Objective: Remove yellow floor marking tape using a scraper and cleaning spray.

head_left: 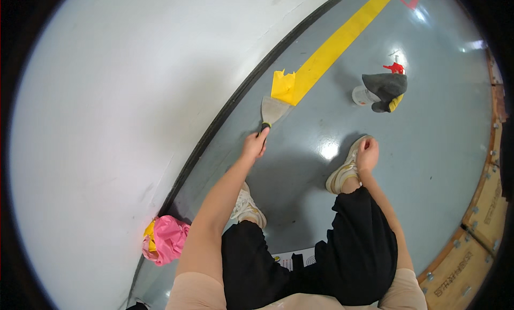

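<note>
My left hand (pixel 255 144) is closed around the dark handle of a putty knife (pixel 274 109). Its wide metal blade lies flat to the floor, at the near end of a yellow floor tape strip (pixel 342 39). A torn, folded-back flap of the tape (pixel 283 85) stands just beyond the blade. My right hand (pixel 367 153) hangs over my right shoe, its fingers curled together; whether anything is between them I cannot make out.
A spray bottle (pixel 364 96) with a red trigger stands ahead on the right, a grey cloth (pixel 386 85) draped over it. Beside the white wall (pixel 123 96) sits a pink bag (pixel 170 240) with yellow scraps. Wooden crates (pixel 460 272) line the right edge.
</note>
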A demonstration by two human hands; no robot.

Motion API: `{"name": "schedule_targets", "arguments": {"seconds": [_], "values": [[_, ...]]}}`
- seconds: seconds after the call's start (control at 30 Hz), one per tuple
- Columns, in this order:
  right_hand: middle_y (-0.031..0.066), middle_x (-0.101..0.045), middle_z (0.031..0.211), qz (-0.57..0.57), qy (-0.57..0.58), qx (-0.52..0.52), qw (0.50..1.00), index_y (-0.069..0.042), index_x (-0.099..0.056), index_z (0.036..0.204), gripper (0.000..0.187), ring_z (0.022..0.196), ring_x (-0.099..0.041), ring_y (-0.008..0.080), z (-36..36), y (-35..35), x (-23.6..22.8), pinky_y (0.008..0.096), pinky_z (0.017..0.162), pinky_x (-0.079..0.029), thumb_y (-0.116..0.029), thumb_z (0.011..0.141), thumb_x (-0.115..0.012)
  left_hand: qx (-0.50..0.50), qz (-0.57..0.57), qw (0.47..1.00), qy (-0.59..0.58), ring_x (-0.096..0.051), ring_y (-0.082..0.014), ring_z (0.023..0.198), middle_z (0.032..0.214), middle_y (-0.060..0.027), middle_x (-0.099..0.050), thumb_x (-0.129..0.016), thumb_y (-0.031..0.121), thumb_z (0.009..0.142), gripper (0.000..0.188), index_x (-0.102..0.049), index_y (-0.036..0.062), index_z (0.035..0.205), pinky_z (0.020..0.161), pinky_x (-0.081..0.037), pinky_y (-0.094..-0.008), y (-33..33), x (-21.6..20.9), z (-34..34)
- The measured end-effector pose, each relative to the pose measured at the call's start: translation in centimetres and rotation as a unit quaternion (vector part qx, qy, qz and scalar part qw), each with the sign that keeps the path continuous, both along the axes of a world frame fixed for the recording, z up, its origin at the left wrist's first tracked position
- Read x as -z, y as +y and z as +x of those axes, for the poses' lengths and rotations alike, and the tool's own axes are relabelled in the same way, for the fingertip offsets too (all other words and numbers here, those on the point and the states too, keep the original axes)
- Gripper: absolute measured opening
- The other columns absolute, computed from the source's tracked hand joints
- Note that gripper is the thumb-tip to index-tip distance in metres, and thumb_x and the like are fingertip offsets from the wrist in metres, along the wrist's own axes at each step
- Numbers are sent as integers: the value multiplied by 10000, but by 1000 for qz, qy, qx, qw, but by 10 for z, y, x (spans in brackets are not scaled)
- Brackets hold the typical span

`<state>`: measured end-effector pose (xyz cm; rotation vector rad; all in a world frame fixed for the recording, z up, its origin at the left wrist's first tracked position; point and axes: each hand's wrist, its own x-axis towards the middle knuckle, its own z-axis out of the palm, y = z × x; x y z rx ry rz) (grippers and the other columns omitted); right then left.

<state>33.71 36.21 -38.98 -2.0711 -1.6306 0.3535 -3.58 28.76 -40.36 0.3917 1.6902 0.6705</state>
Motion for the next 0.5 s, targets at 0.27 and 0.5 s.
{"name": "schedule_targets", "arguments": {"seconds": [0.27, 0.5], "values": [[115, -573, 841, -61, -28, -9, 998, -36, -567, 816, 178, 785, -560, 311, 6, 0, 4, 397, 700, -452, -211, 843, -577, 110, 33, 991, 71, -470, -129, 378, 500, -25, -503, -586, 535, 842, 525, -506, 66, 621, 370, -375, -284, 17, -2, 16], [120, -570, 820, -52, -16, -3, 998, -38, -568, 813, 180, 778, -558, 318, 10, 3, 4, 400, 690, -450, -215, 841, -576, 35, -25, 999, 21, -453, -125, 353, 480, -25, -494, -602, 541, 832, 533, -510, 64, 613, 352, -363, -275, -17, -2, 0]]}}
